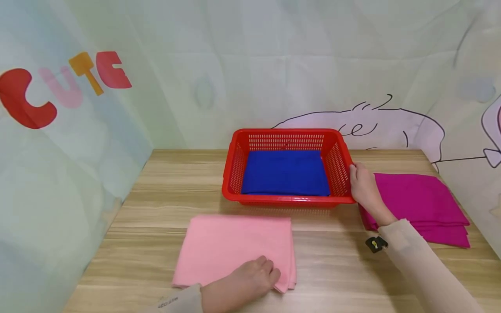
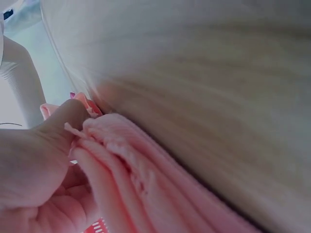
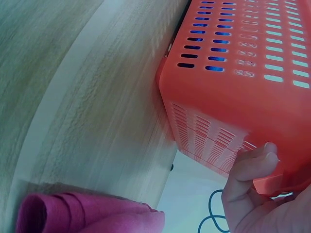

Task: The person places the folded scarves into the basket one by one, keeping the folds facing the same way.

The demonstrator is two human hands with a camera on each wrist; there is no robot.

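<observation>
A folded pink cloth (image 1: 231, 243) lies flat at the front of the table. My left hand (image 1: 252, 278) pinches its near right edge; the left wrist view shows the layered edge of the pink cloth (image 2: 141, 179) between thumb and fingers. Behind it stands a red plastic basket (image 1: 289, 200) with slotted walls, and a folded blue cloth (image 1: 285, 174) covers its bottom. My right hand (image 1: 364, 184) grips the basket's right rim. In the right wrist view, curled fingers (image 3: 252, 167) show at the rim of the red basket (image 3: 214, 97).
A folded magenta cloth (image 1: 419, 200) lies at the right of the wooden table (image 1: 164, 182), close beside my right forearm. A printed fabric backdrop (image 1: 250, 78) hangs behind the table's back edge and along both sides. A small black tag (image 1: 376, 244) hangs by the right cuff.
</observation>
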